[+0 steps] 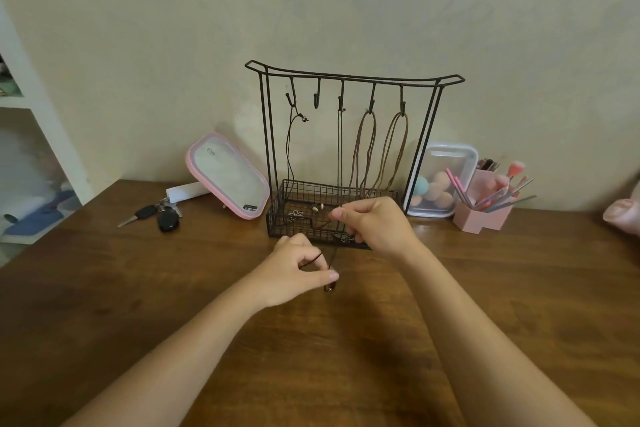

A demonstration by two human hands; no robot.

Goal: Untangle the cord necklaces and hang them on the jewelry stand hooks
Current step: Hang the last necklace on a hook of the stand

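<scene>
Dark cord necklace (333,257) slants up mid-frame above the desk (346,357), pinched low by the left hand (298,270), high by the right hand (375,224), nearer the jewelry stand's (349,78) free hook (316,99).

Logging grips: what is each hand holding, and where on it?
Both pinch a dark cord necklace: the left hand near its lower end, the right hand higher up.

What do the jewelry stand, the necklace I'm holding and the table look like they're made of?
Jewelry stand: thin black rods and a grid basket, matte, probably painted metal wire. Cord necklace: dark, thin, limp strand, likely waxed cotton or leather cord; too fine to tell. Table: brown wood grain with a soft sheen, solid wood or veneer.
</scene>
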